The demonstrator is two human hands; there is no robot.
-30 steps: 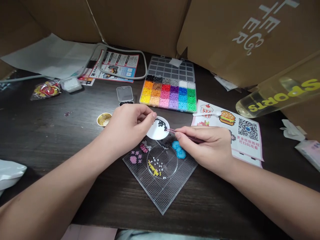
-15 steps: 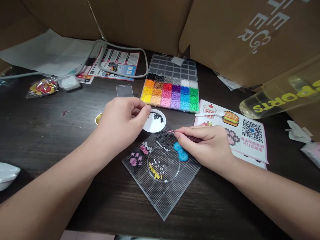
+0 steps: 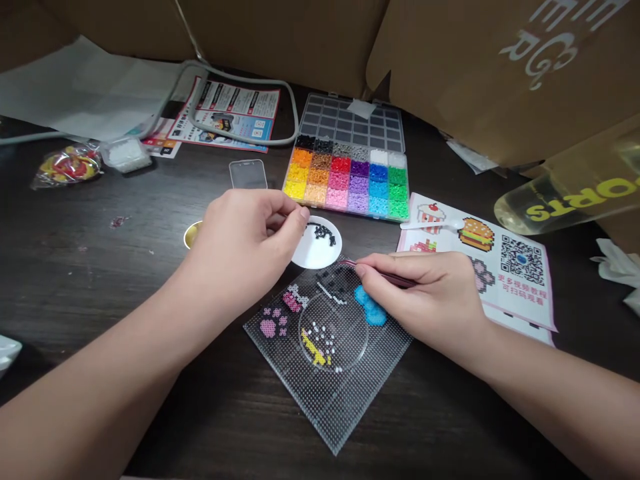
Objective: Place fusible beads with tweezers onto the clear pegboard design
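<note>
The left hand (image 3: 255,223) is curled, its thumb and forefinger pinching the upper left rim of a round white dish (image 3: 316,255), which holds a loose cluster of black beads (image 3: 325,233). The right hand (image 3: 425,287) grasps dark red tweezers (image 3: 387,272) between thumb and fingers, their tips pointing left over the far corner of a transparent pegboard (image 3: 335,407), just below the dish; whether the tips hold a bead is too small to tell. The square pegboard lies on the dark table (image 3: 100,267) with one corner toward the person. Near its far corner are scattered black beads and a slanting white row (image 3: 329,291); at its left side sit a pink paw design (image 3: 273,324) and a pink-and-white piece (image 3: 295,299), and a blue bead shape (image 3: 371,308) lies beside the right hand. A clear round dish (image 3: 353,333) on the board contains white and yellow beads. Beyond the hands stands an open compartment case (image 3: 345,130) of colour-sorted beads. A gold cup (image 3: 191,235) shows partly behind the left hand, while a white plastic spoon (image 3: 433,227) rests on a printed pattern sheet (image 3: 510,227) to the right.
</note>
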